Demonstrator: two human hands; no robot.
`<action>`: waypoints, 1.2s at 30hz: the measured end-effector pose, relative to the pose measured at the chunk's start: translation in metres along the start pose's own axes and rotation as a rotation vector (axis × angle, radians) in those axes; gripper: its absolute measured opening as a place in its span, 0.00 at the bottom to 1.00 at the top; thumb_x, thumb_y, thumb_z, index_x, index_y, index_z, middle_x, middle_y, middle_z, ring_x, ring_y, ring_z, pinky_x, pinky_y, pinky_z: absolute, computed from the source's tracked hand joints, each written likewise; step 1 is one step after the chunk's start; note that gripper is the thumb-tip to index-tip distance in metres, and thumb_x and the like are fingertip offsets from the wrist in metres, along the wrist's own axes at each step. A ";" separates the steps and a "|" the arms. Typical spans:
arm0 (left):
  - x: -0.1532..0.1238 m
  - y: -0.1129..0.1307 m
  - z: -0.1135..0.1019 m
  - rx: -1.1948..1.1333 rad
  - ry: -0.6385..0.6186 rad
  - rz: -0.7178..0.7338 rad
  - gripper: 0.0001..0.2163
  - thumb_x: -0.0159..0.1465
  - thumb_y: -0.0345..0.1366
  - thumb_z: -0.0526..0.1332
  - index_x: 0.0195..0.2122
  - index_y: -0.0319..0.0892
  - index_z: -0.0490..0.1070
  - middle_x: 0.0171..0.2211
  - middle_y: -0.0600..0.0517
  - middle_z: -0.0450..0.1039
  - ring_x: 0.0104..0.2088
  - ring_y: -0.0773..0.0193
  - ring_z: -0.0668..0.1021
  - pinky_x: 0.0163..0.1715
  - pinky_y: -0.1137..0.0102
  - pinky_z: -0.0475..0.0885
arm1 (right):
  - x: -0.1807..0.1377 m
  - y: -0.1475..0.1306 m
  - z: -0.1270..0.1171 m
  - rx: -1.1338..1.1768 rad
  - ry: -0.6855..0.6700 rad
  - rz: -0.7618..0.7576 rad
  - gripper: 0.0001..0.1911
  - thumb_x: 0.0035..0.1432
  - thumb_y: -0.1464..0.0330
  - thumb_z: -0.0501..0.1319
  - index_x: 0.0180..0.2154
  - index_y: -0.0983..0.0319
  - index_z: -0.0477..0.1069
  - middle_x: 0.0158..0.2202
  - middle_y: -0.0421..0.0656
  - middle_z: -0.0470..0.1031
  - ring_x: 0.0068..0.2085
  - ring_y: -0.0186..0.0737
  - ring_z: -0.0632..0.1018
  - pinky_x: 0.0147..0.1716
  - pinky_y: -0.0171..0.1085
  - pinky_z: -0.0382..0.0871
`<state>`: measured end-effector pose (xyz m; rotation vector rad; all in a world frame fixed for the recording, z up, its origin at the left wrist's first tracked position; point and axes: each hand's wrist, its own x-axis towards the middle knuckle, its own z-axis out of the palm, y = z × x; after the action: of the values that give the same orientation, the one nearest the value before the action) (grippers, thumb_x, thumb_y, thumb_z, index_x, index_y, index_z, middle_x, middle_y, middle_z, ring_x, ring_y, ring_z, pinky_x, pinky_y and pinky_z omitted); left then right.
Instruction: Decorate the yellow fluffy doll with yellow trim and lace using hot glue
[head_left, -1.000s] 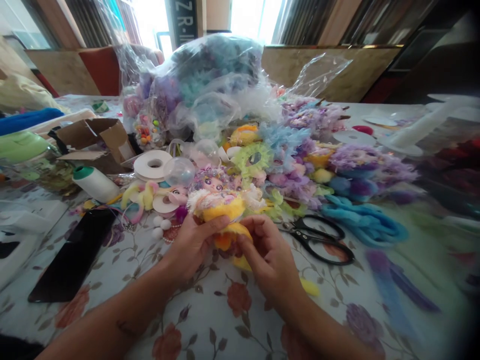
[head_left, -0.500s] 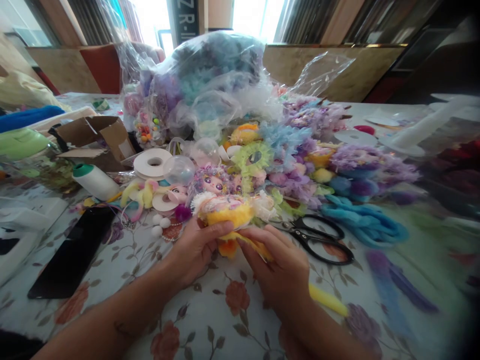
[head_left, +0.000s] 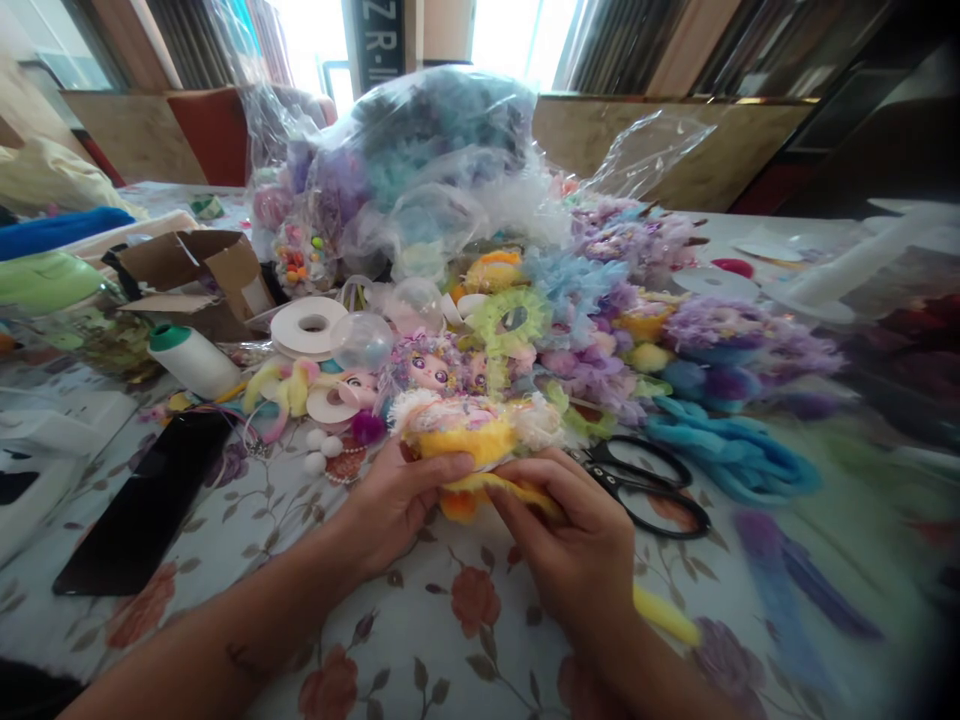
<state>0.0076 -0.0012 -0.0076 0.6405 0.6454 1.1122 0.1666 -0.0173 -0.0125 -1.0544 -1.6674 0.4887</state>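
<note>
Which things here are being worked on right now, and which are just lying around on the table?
In hand: yellow fluffy doll, in the left hand; yellow fuzzy strand, in the right hand.
Lying about: scissors, black phone, thread spool, tape roll, blue fuzzy cord, plastic bag.

Near tablecloth [head_left: 420, 650] lies open. Scissors [head_left: 649, 487] right, phone [head_left: 142, 510] left narrow the lane; toy pile [head_left: 592, 350] walls the far side. Far right blurred, probably cluttered.

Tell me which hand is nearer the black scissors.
Right. The right hand is just beside the scissors; the left hand is farther off, across the yellow doll both hands hold.
</note>
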 end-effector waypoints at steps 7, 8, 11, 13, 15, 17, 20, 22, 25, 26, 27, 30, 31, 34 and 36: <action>0.002 -0.001 -0.002 -0.001 0.028 -0.014 0.19 0.55 0.29 0.71 0.49 0.43 0.76 0.43 0.48 0.81 0.45 0.56 0.82 0.43 0.69 0.76 | 0.004 0.000 -0.002 0.034 0.002 -0.010 0.05 0.58 0.74 0.66 0.31 0.59 0.74 0.29 0.38 0.72 0.30 0.34 0.74 0.29 0.33 0.68; 0.003 -0.001 -0.003 0.004 0.024 -0.017 0.19 0.55 0.29 0.71 0.49 0.43 0.76 0.43 0.48 0.81 0.45 0.56 0.82 0.43 0.69 0.76 | 0.004 0.001 -0.002 0.040 -0.005 -0.002 0.06 0.58 0.74 0.66 0.31 0.59 0.74 0.29 0.39 0.72 0.30 0.34 0.74 0.29 0.33 0.68; 0.003 0.000 -0.004 0.026 -0.003 -0.023 0.18 0.56 0.29 0.71 0.49 0.42 0.76 0.43 0.48 0.81 0.45 0.56 0.82 0.44 0.70 0.76 | 0.006 0.002 -0.002 0.060 -0.029 0.014 0.06 0.58 0.74 0.66 0.30 0.60 0.73 0.29 0.39 0.72 0.31 0.34 0.74 0.30 0.32 0.68; 0.004 0.001 -0.004 0.044 -0.034 -0.025 0.19 0.56 0.28 0.71 0.49 0.42 0.76 0.44 0.47 0.81 0.46 0.55 0.81 0.46 0.69 0.76 | 0.006 0.002 -0.002 0.062 -0.035 0.018 0.06 0.58 0.74 0.66 0.29 0.60 0.73 0.30 0.39 0.72 0.31 0.33 0.74 0.30 0.32 0.68; 0.004 0.002 -0.003 0.055 -0.073 -0.026 0.20 0.54 0.26 0.71 0.49 0.41 0.76 0.46 0.47 0.80 0.48 0.55 0.80 0.48 0.68 0.75 | 0.006 0.001 -0.003 0.054 -0.035 0.011 0.07 0.58 0.75 0.66 0.29 0.60 0.72 0.30 0.39 0.72 0.31 0.33 0.74 0.30 0.32 0.68; 0.004 0.002 -0.003 0.060 -0.101 -0.029 0.20 0.54 0.25 0.71 0.48 0.41 0.76 0.47 0.46 0.80 0.49 0.54 0.80 0.49 0.68 0.75 | 0.006 0.000 -0.003 0.039 -0.034 -0.004 0.07 0.58 0.74 0.65 0.29 0.60 0.72 0.29 0.39 0.71 0.31 0.33 0.73 0.30 0.32 0.68; 0.004 0.002 -0.002 0.061 -0.099 -0.041 0.20 0.55 0.24 0.70 0.49 0.40 0.76 0.47 0.45 0.79 0.49 0.53 0.80 0.50 0.66 0.74 | 0.006 -0.001 -0.005 -0.012 -0.006 -0.047 0.06 0.58 0.74 0.65 0.30 0.60 0.73 0.31 0.40 0.69 0.33 0.35 0.73 0.32 0.33 0.69; 0.005 0.003 -0.002 0.066 -0.087 -0.050 0.19 0.55 0.24 0.69 0.49 0.40 0.76 0.48 0.44 0.79 0.49 0.52 0.79 0.50 0.64 0.73 | 0.005 0.000 -0.005 -0.077 0.027 -0.089 0.04 0.57 0.74 0.65 0.31 0.59 0.74 0.36 0.43 0.69 0.38 0.39 0.75 0.37 0.37 0.72; 0.005 0.005 -0.003 0.101 -0.069 -0.055 0.18 0.54 0.25 0.70 0.47 0.39 0.76 0.47 0.43 0.79 0.50 0.50 0.78 0.50 0.63 0.73 | 0.005 0.004 -0.006 -0.140 0.028 -0.130 0.04 0.57 0.74 0.65 0.33 0.59 0.74 0.44 0.47 0.71 0.46 0.44 0.76 0.46 0.43 0.73; 0.005 0.006 -0.003 0.118 -0.066 -0.057 0.18 0.53 0.26 0.70 0.47 0.38 0.77 0.47 0.43 0.79 0.50 0.49 0.78 0.50 0.62 0.73 | 0.004 0.005 -0.006 -0.143 0.021 -0.136 0.04 0.57 0.74 0.64 0.34 0.58 0.75 0.44 0.47 0.72 0.47 0.45 0.77 0.47 0.44 0.73; 0.006 0.007 -0.003 0.132 -0.064 -0.056 0.18 0.53 0.27 0.71 0.47 0.38 0.77 0.46 0.43 0.79 0.50 0.49 0.78 0.50 0.62 0.72 | 0.004 0.006 -0.006 -0.143 0.017 -0.139 0.05 0.58 0.74 0.64 0.34 0.58 0.75 0.44 0.47 0.73 0.47 0.45 0.77 0.47 0.44 0.74; 0.006 0.008 -0.004 0.155 -0.064 -0.042 0.20 0.53 0.29 0.72 0.48 0.38 0.77 0.45 0.43 0.80 0.49 0.49 0.79 0.50 0.62 0.72 | 0.004 0.007 -0.007 -0.137 0.022 -0.139 0.05 0.58 0.74 0.65 0.34 0.58 0.75 0.43 0.46 0.74 0.46 0.44 0.79 0.47 0.42 0.75; 0.006 0.008 -0.004 0.163 -0.060 -0.037 0.20 0.53 0.29 0.72 0.48 0.38 0.77 0.45 0.43 0.80 0.49 0.50 0.79 0.50 0.63 0.72 | 0.004 0.007 -0.007 -0.133 0.025 -0.133 0.05 0.58 0.74 0.65 0.34 0.58 0.75 0.43 0.46 0.74 0.46 0.45 0.79 0.46 0.42 0.75; 0.006 0.009 -0.005 0.196 -0.032 -0.030 0.21 0.53 0.28 0.72 0.48 0.36 0.77 0.45 0.42 0.80 0.48 0.50 0.80 0.47 0.63 0.73 | 0.005 0.007 -0.007 -0.118 0.026 -0.115 0.04 0.57 0.73 0.65 0.33 0.58 0.75 0.43 0.46 0.75 0.46 0.45 0.79 0.46 0.42 0.75; 0.006 0.010 -0.006 0.212 -0.041 -0.028 0.21 0.52 0.28 0.72 0.49 0.36 0.76 0.45 0.42 0.80 0.47 0.50 0.80 0.46 0.64 0.73 | 0.006 0.006 -0.007 -0.118 0.026 -0.116 0.04 0.57 0.73 0.65 0.33 0.58 0.75 0.43 0.46 0.75 0.45 0.44 0.79 0.46 0.41 0.75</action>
<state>-0.0006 0.0085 -0.0050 0.8309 0.7413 1.0096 0.1756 -0.0101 -0.0112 -1.0375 -1.7399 0.3032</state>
